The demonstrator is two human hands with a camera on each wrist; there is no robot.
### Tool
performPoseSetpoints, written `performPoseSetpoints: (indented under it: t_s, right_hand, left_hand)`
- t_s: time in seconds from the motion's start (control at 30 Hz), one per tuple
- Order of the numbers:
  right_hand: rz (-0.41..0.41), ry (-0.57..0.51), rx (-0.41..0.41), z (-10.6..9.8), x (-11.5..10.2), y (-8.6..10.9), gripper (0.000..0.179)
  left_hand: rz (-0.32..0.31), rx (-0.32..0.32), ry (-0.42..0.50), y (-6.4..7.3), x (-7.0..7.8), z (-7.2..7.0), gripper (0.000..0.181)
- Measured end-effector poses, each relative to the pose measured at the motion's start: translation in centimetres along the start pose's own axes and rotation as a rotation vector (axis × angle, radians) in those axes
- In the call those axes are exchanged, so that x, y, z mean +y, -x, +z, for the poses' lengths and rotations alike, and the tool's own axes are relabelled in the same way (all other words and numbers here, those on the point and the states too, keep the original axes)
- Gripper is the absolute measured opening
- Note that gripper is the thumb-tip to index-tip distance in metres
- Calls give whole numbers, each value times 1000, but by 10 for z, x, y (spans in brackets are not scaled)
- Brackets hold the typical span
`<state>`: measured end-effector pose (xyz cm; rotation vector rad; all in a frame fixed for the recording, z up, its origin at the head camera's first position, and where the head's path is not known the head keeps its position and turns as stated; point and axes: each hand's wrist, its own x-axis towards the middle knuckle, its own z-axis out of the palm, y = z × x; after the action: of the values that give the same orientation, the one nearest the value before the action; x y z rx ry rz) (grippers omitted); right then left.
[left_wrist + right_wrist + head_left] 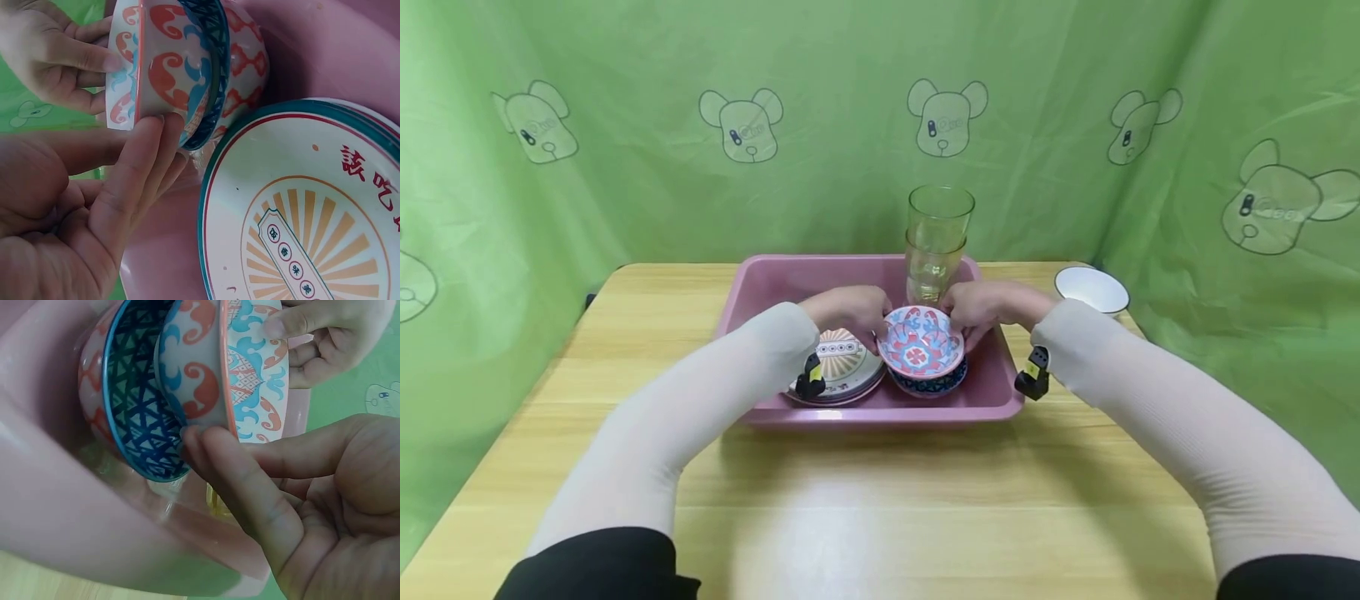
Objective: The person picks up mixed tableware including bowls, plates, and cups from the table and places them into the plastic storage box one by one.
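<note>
Both hands hold a patterned bowl [921,343] with red and blue motifs by its rim, one hand on each side. My left hand [859,313] pinches the left edge, thumb over the rim and fingers against the outer wall [167,62]. On the opposite edge, my right hand [976,307] has the same pinch, as the right wrist view shows. Below sits a second bowl [134,394], blue-patterned inside, red-patterned outside; the held bowl is tilted and partly inside it. Round plates [842,357] with a sunburst design lie stacked beside the bowls, under the left wrist.
A pink tub [805,271] on the wooden table [865,517] contains the bowls and plates. Tall stacked yellowish glasses [942,225] stand behind the bowls at the tub's back right. A white oval dish [1092,288] lies near the table's right edge. Green curtain [842,192] closes the back.
</note>
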<state>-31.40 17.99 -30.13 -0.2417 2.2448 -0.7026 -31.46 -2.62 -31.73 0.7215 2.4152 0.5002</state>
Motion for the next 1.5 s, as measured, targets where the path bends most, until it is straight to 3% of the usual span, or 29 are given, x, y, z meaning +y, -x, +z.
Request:
performPoseSetpoints:
  t_s: [0.07,0.23,0.47,0.53,0.63,0.73,0.77,0.83,0.97,1.03,1.13,1.27,1.33,1.5]
  right_hand:
    - [14,6,-9,0,0,-1,27]
    - [45,28,-43,3,0,-4,28]
    - [81,112,-57,7,2,-5,30]
    - [89,137,-50,7,2,-5,29]
    - [95,146,-49,7,3,-6,27]
    - [100,137,-48,7,4,-6,26]
    - [101,136,-48,7,4,-7,27]
    - [102,160,-44,7,4,-8,26]
    - [108,216,-33,9,3,-10,30]
    - [116,238,-29,11,2,-10,31]
    - [127,263,-28,13,0,-10,29]
    - [138,300,-21,14,-2,-9,25]
    - [133,333,-10,15,-4,-7,22]
    - [92,406,16,12,-8,-2,12]
  left_hand:
    - [4,-9,-41,-1,1,0,8]
    - [-18,-42,-33,-7,2,4,9]
    - [24,-46,-253,-14,5,8,19]
    - [25,-49,-275,-15,5,9,19]
    - [4,-51,-255,-18,5,11,15]
    - [-46,-60,-78,-20,5,14,12]
    - [-44,-60,-90,-21,5,14,14]
    - [-65,-66,1,-23,4,17,21]
    - [-51,-69,-76,-28,2,21,29]
    - [-60,-69,-66,-29,1,22,31]
    - [-52,-64,-146,-30,1,21,32]
    - [12,-58,-326,-27,1,18,23]
    - [36,-61,-359,-25,-1,16,18]
    - [68,-52,-318,-14,-5,8,19]
